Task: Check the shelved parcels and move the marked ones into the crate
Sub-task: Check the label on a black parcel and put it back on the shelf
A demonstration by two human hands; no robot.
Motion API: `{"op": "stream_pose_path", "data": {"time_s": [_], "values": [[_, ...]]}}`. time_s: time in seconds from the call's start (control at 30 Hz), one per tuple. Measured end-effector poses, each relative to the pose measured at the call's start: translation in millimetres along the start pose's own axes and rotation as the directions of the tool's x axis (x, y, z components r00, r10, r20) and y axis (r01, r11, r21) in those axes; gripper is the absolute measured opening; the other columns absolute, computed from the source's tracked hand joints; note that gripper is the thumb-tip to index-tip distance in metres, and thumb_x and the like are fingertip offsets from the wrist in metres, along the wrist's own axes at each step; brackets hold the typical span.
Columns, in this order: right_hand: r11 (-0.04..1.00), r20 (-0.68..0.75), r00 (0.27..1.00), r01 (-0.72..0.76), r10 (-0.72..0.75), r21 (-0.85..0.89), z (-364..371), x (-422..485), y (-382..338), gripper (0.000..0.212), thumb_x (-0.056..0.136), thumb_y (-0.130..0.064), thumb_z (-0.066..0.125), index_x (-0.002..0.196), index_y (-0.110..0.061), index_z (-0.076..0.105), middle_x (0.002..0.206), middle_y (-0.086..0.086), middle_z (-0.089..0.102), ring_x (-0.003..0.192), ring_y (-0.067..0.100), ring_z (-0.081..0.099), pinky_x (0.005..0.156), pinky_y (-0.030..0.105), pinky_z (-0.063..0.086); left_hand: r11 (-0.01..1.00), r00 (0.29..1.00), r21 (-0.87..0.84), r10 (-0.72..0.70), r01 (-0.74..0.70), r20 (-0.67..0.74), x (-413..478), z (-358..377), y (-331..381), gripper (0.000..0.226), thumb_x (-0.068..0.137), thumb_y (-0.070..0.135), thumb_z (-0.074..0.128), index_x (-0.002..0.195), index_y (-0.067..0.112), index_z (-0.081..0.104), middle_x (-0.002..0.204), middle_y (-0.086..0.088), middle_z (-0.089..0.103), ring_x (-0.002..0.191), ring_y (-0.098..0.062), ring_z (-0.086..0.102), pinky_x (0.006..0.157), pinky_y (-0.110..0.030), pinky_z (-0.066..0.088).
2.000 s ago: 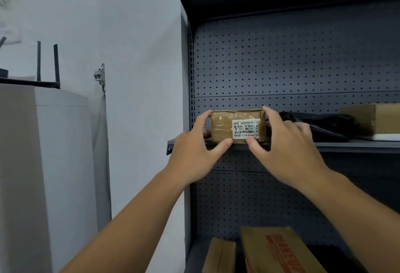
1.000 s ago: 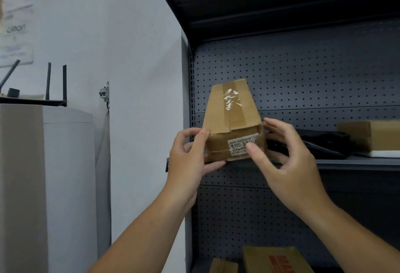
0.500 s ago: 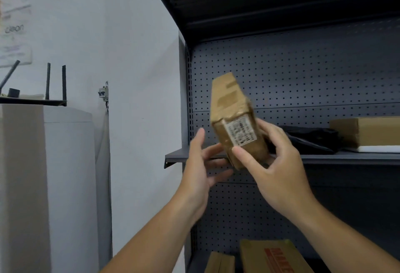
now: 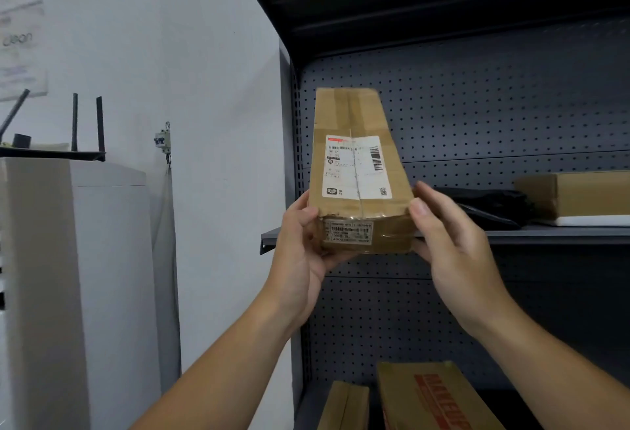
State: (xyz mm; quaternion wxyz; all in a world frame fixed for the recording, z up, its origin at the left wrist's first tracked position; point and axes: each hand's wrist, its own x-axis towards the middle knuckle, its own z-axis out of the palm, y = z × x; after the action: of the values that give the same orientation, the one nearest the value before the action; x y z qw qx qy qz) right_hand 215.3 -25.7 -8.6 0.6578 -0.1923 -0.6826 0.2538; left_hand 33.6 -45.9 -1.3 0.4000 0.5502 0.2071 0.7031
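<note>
A taped brown parcel (image 4: 358,116) is held in front of the shelf (image 4: 545,233). Its near end is clamped between the left hand (image 4: 300,252) and the right hand (image 4: 453,249), whose fingers (image 4: 327,259) curl underneath, mostly hidden. The print on its white label (image 4: 341,170) is too small to read. Half a second ago only the right hand held it, on edge.

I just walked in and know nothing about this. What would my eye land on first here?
The brown parcel, held up mid-view by the left hand and right hand at its near end, its white shipping label facing the camera. Behind it is a dark pegboard shelf with another cardboard box at the right.
</note>
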Motion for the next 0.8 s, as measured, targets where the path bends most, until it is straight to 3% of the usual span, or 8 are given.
{"op": "stream_pose_path", "data": {"time_s": [0.1,0.2,0.3,0.5,0.8], "values": [[0.996,0.009,1.0,0.011,-0.012,0.087,0.4,0.2,-11.1,0.054,0.089,-0.046,0.057,0.14,-0.029,0.058,0.127,-0.015,0.071,0.12,0.004,0.065,0.104,0.039,0.053,0.996,0.999,0.082,0.042,-0.044,0.025,-1.5,-4.5,1.2,0.072,0.082,0.04,0.054,0.15,0.019,0.046,0.136,-0.008,0.066,0.126,-0.027,0.062,0.096,-0.048,0.057],[0.994,-0.016,0.997,0.082,-0.081,0.076,-3.2,-2.1,-11.3,0.053,0.089,-0.037,0.06,0.14,-0.027,0.057,0.13,-0.014,0.069,0.123,0.004,0.063,0.102,0.032,0.055,0.938,0.987,0.31,0.158,-0.154,0.012,-0.7,-10.7,3.2,0.069,0.08,0.038,0.053,0.148,0.026,0.05,0.141,0.002,0.059,0.127,-0.014,0.06,0.108,-0.047,0.051],[0.985,-0.026,0.988,0.153,-0.151,0.082,-5.4,-5.4,-6.0,0.046,0.097,-0.019,0.063,0.141,-0.019,0.053,0.135,-0.011,0.066,0.13,0.008,0.059,0.103,0.025,0.052,0.86,0.963,0.438,0.261,-0.261,0.061,-4.2,-15.4,1.3,0.068,0.08,0.038,0.052,0.148,0.03,0.051,0.14,0.007,0.053,0.13,-0.011,0.056,0.109,-0.041,0.05],[0.97,-0.014,0.977,0.215,-0.214,0.113,-4.7,-6.9,-0.5,0.053,0.09,-0.01,0.058,0.142,-0.015,0.048,0.139,-0.007,0.062,0.135,0.013,0.055,0.098,0.022,0.053,0.792,0.919,0.471,0.373,-0.388,0.131,-9.9,-20.6,-3.5,0.073,0.079,0.04,0.051,0.15,0.024,0.049,0.138,0.008,0.051,0.13,-0.013,0.055,0.104,-0.033,0.052],[0.975,-0.008,0.977,0.212,-0.212,0.062,5.8,-6.1,5.6,0.05,0.093,-0.013,0.057,0.142,-0.018,0.048,0.139,-0.009,0.062,0.136,0.01,0.053,0.099,0.018,0.051,0.766,0.923,0.523,0.36,-0.374,0.133,-7.2,-33.6,-3.2,0.069,0.084,0.042,0.049,0.15,0.024,0.048,0.14,0.009,0.052,0.131,-0.009,0.054,0.105,-0.034,0.052]]}}
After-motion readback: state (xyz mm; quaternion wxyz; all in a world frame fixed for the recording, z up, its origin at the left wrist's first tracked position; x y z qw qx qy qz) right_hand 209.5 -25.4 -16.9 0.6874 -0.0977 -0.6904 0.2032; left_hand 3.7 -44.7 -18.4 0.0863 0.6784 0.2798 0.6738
